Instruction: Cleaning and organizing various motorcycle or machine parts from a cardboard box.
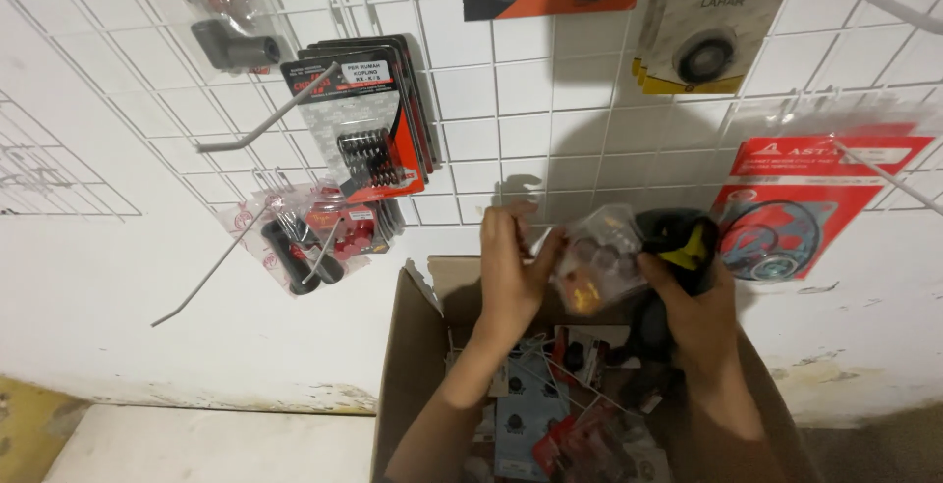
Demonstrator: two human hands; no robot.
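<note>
Both hands, left hand [511,272] and right hand [693,306], are gripping a clear parts packet [599,262] above the cardboard box [408,345]; holding it level seems best.

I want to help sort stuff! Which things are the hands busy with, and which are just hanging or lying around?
In use:
left hand
right hand
clear crinkly plastic packet
black and yellow packet

Just about:
open brown cardboard box
white wire wall grid
black spring packs
red gasket pack
</note>
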